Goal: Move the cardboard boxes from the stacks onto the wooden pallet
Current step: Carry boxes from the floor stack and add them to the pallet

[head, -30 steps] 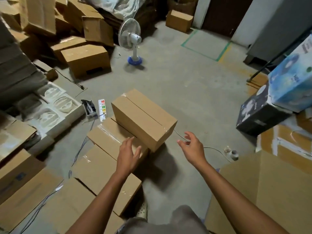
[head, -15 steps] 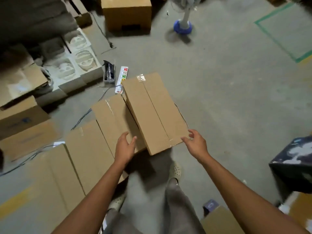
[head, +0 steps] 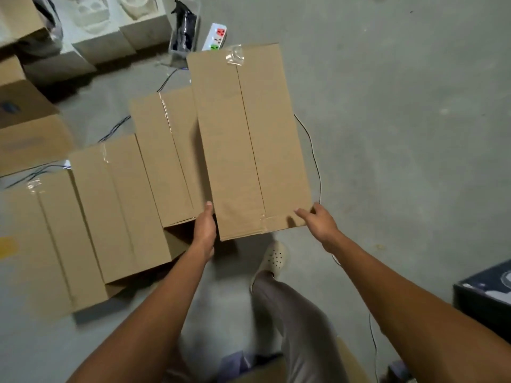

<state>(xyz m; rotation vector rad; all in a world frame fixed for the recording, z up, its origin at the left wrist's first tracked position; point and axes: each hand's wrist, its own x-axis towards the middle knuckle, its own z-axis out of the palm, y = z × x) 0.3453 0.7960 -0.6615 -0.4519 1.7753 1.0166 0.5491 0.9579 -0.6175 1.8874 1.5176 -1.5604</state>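
Well to the left of the cardboard box (head: 249, 134), a row of three taped boxes (head: 110, 211) stands side by side on the concrete floor (head: 401, 134). The one nearest the cardboard box is partly covered by its left edge. Beyond the cardboard box's far left corner lie white foam moulds (head: 96, 42), then a clear container (head: 184, 29) with something dark inside. A white power strip (head: 218, 37) sits just behind the far edge. The left hand (head: 205, 230) lies against the cardboard box's left side at the near corner, thumb along the top edge. Its fingers are hidden down the side, so I cannot tell whether they curl or lie flat. The cardboard box sits higher than the row, long side running away from the person, with clear tape along its centre seam. Whether it rests on its neighbour or hangs lifted I cannot tell. The right hand (head: 318, 221) grips its near right corner, thumb on the top face, fingers wrapped over the right edge. A thin cable (head: 313, 153) curves along the floor just right of the cardboard box. A pale perforated shoe (head: 273, 257) stands just below its near edge. A dark printed box (head: 484, 291) sits well to its lower right.
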